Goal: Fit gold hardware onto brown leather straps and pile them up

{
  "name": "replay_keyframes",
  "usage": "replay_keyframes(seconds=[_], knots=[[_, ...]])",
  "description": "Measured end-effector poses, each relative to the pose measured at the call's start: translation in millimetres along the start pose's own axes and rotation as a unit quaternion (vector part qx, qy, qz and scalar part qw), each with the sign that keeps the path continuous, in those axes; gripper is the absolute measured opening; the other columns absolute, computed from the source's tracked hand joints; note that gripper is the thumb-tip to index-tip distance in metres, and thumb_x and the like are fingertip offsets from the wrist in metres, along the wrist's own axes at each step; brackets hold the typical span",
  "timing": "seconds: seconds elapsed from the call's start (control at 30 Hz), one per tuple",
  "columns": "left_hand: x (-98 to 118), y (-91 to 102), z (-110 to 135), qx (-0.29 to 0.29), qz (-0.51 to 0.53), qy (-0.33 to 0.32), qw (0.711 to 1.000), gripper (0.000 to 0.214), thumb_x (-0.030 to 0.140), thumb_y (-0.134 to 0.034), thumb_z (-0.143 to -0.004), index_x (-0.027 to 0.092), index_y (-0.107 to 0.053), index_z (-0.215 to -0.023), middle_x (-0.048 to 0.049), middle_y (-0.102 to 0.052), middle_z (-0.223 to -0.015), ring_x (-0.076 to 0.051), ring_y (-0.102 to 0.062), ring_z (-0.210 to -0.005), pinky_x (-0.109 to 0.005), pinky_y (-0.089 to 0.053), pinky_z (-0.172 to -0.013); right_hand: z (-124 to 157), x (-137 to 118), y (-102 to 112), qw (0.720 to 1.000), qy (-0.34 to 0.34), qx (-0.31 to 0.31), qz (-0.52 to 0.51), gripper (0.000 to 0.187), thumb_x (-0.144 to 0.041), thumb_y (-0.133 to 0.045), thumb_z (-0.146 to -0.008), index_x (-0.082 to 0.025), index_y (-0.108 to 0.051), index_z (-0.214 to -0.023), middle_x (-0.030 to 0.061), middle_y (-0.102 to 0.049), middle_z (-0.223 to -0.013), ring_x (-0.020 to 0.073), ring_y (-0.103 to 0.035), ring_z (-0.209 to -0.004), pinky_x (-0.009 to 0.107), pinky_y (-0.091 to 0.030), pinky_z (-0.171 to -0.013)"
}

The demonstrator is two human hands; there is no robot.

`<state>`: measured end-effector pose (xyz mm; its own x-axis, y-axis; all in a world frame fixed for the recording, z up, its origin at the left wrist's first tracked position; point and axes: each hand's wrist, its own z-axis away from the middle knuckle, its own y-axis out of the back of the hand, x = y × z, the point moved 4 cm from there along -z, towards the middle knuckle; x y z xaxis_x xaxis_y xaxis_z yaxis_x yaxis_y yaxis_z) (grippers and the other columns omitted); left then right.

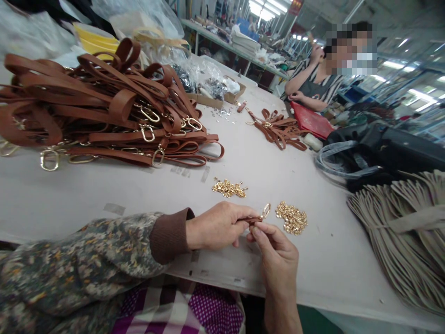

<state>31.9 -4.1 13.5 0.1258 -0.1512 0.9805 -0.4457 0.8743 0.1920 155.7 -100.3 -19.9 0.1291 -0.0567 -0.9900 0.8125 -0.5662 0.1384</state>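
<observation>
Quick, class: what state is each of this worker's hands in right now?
Left hand: closed, holding a brown strap with a gold oval ring.
Right hand: closed, fingers pinched at the strap; anything between them is hidden.

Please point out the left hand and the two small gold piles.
Left hand (216,226): head view, back of the hand.
Left gold pile (228,189): head view, its middle.
Right gold pile (292,219): head view, its middle.

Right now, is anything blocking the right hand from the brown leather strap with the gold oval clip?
No, nothing visible is in the way. The right hand has its fingers at the brown leather strap, which the left hand holds. A pile of small gold metal pieces lies off to the side.
</observation>
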Motion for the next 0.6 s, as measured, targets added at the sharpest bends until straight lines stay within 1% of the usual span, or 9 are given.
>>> replay_keyframes(seconds=[0.1,0.2,0.27,0.37,0.43,0.5,0.53,0.57,0.6], knots=[[1,0.2,1,0.004,-0.039,-0.008,0.999,0.034,0.017,-0.041,-0.092,0.020,-0.061,-0.119,-0.0028,-0.068,-0.093,-0.008,-0.057,-0.051,-0.022,-0.047,-0.058,2,-2,-2,1.000,0.017,0.008,-0.008,0.017,-0.034,-0.073,-0.075,-0.019,-0.068,-0.082,0.0013,-0.070,-0.079,0.0148,-0.063,-0.072,0.027,-0.051,-0.066],[1,-1.2,2,-0.006,-0.062,-0.019,0.998,0.035,0.014,-0.041,-0.091,0.022,-0.063,-0.117,-0.0020,-0.069,-0.092,-0.008,-0.058,-0.052,-0.021,-0.047,-0.059,5,0,-4,1.000,0.019,0.014,-0.015,0.019,-0.035,-0.071,-0.077,-0.019,-0.060,-0.078,-0.0009,-0.065,-0.071,0.0133,-0.060,-0.065,0.025,-0.049,-0.060],[2,-2.2,3,-0.011,-0.073,-0.026,0.997,0.036,0.013,-0.042,-0.091,0.023,-0.063,-0.118,-0.0007,-0.069,-0.085,-0.008,-0.058,-0.052,-0.021,-0.046,-0.060,7,2,-6,0.999,0.020,0.022,-0.014,0.022,-0.036,-0.069,-0.079,-0.019,-0.055,-0.077,-0.0011,-0.063,-0.070,0.0126,-0.058,-0.063,0.024,-0.048,-0.058],[4,-3.4,3,-0.010,-0.079,-0.032,0.996,0.038,0.013,-0.042,-0.091,0.025,-0.063,-0.121,0.0020,-0.065,-0.069,-0.009,-0.059,-0.052,-0.020,-0.046,-0.060,11,4,-10,0.999,0.024,0.041,-0.002,0.024,-0.037,-0.068,-0.080,-0.020,-0.052,-0.078,-0.0015,-0.061,-0.072,0.0123,-0.057,-0.065,0.024,-0.048,-0.058],[3,-4.7,3,-0.011,-0.052,-0.026,0.998,0.038,0.015,-0.042,-0.091,0.026,-0.062,-0.122,0.0021,-0.064,-0.070,-0.009,-0.059,-0.053,-0.020,-0.047,-0.060,10,4,-11,0.999,0.025,0.039,0.009,0.023,-0.037,-0.066,-0.082,-0.020,-0.051,-0.079,-0.0015,-0.060,-0.072,0.0124,-0.057,-0.065,0.024,-0.048,-0.059],[-1,-6.5,1,-0.016,0.008,0.007,1.000,0.039,0.018,-0.041,-0.092,0.024,-0.060,-0.125,0.0004,-0.063,-0.077,-0.009,-0.059,-0.054,-0.020,-0.047,-0.056,4,3,-6,0.998,0.034,0.013,0.042,0.021,-0.037,-0.063,-0.084,-0.020,-0.051,-0.080,-0.0009,-0.062,-0.073,0.0131,-0.059,-0.066,0.025,-0.049,-0.061],[-4,-7.1,0,-0.016,0.035,0.030,0.999,0.040,0.019,-0.040,-0.092,0.023,-0.058,-0.127,-0.0007,-0.063,-0.080,-0.009,-0.058,-0.054,-0.020,-0.048,-0.054,-1,2,0,0.996,0.047,0.001,0.074,0.020,-0.037,-0.062,-0.085,-0.020,-0.052,-0.083,-0.0004,-0.062,-0.074,0.0136,-0.060,-0.067,0.025,-0.050,-0.062],[-6,-7.0,0,-0.011,0.054,0.050,0.997,0.041,0.021,-0.040,-0.093,0.021,-0.056,-0.130,-0.0019,-0.064,-0.082,-0.009,-0.058,-0.053,-0.020,-0.048,-0.053,-7,1,8,0.991,0.067,-0.005,0.120,0.018,-0.037,-0.061,-0.086,-0.019,-0.055,-0.087,0.0004,-0.063,-0.075,0.0141,-0.061,-0.069,0.026,-0.050,-0.063],[-8,-6.1,-1,-0.001,0.065,0.063,0.996,0.043,0.023,-0.040,-0.092,0.021,-0.054,-0.133,-0.0033,-0.064,-0.086,-0.009,-0.057,-0.053,-0.020,-0.048,-0.052,-15,-1,18,0.977,0.097,-0.003,0.188,0.018,-0.036,-0.059,-0.087,-0.019,-0.057,-0.092,0.0015,-0.064,-0.078,0.0145,-0.061,-0.070,0.026,-0.051,-0.064]])
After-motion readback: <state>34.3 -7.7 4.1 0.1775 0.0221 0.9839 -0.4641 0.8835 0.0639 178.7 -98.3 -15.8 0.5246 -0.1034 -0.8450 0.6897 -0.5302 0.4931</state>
